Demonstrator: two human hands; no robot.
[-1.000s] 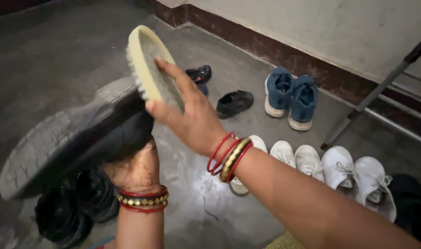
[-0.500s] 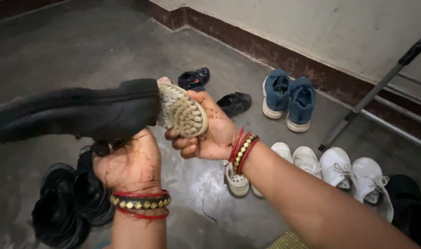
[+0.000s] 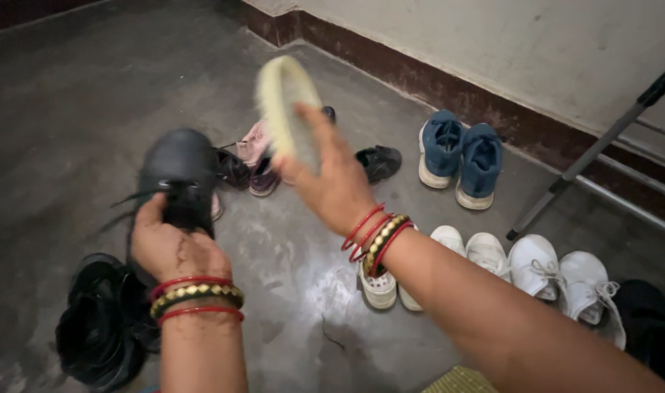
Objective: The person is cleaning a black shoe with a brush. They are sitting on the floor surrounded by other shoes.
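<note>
My left hand (image 3: 173, 249) grips a black lace-up shoe (image 3: 179, 173) at its heel, toe pointing away from me, laces trailing to the left. My right hand (image 3: 331, 180) holds a pale oval scrubbing brush (image 3: 283, 103) raised above and to the right of the shoe, blurred by motion and apart from it. Both wrists wear red and gold bangles.
On the grey floor lie more black shoes (image 3: 99, 320) at lower left, small pink and dark shoes (image 3: 251, 156), a black shoe (image 3: 380, 161), blue sneakers (image 3: 460, 153) by the wall, and a row of white sneakers (image 3: 536, 269). A metal stand leg (image 3: 587, 160) slants at right.
The brush has lifted off the shoe and swung upward, its back now turned to me. My left hand has turned the shoe from lying sideways to pointing away and lowered it.
</note>
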